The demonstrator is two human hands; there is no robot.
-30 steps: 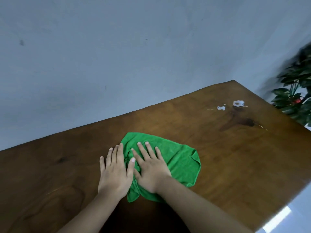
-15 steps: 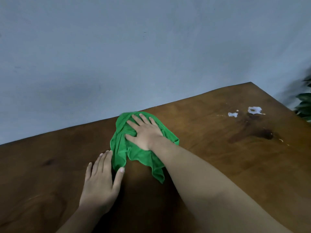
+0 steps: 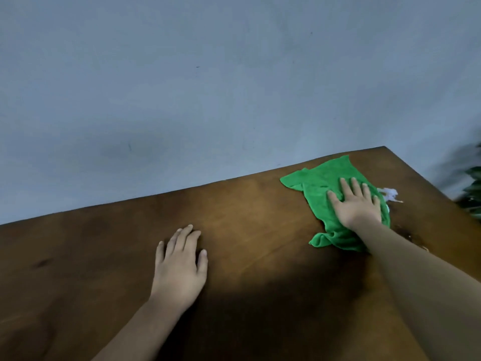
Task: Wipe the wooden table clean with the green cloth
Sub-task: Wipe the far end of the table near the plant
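Green cloth [image 3: 322,183] on wooden table [image 3: 247,212] against blue-grey wall [image 3: 208,87].

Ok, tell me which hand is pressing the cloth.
The right hand, spread flat on the green cloth; the left hand rests on the bare wooden table, apart from it.

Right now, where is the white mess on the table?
In the head view, the white mess sits far right on the wooden table, beside the green cloth that the right hand presses.
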